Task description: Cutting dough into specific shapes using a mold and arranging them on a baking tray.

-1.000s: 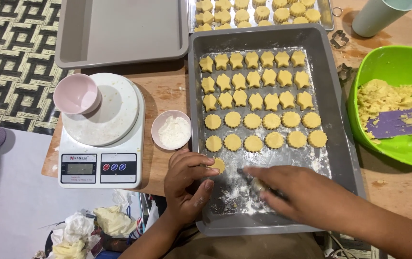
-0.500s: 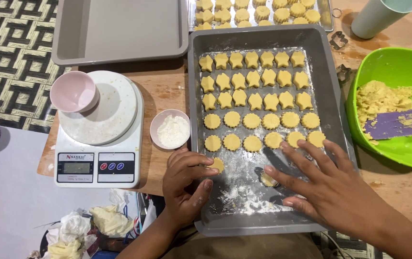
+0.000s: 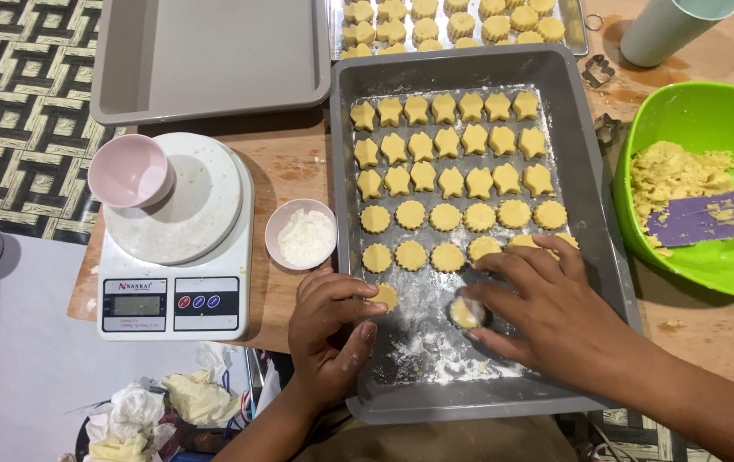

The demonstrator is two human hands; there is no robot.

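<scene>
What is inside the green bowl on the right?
The green bowl holds crumbly yellow dough and a purple spatula. Whatever lies under the dough and spatula is covered.

A white kitchen scale [image 3: 174,257] was seen on the wooden tabletop [image 3: 290,162], a pink bowl [image 3: 127,171] set on it. A small dish of flour [image 3: 301,233] stood beside it. A green bowl [image 3: 709,128] held dough and a purple spatula [image 3: 700,216]
</scene>
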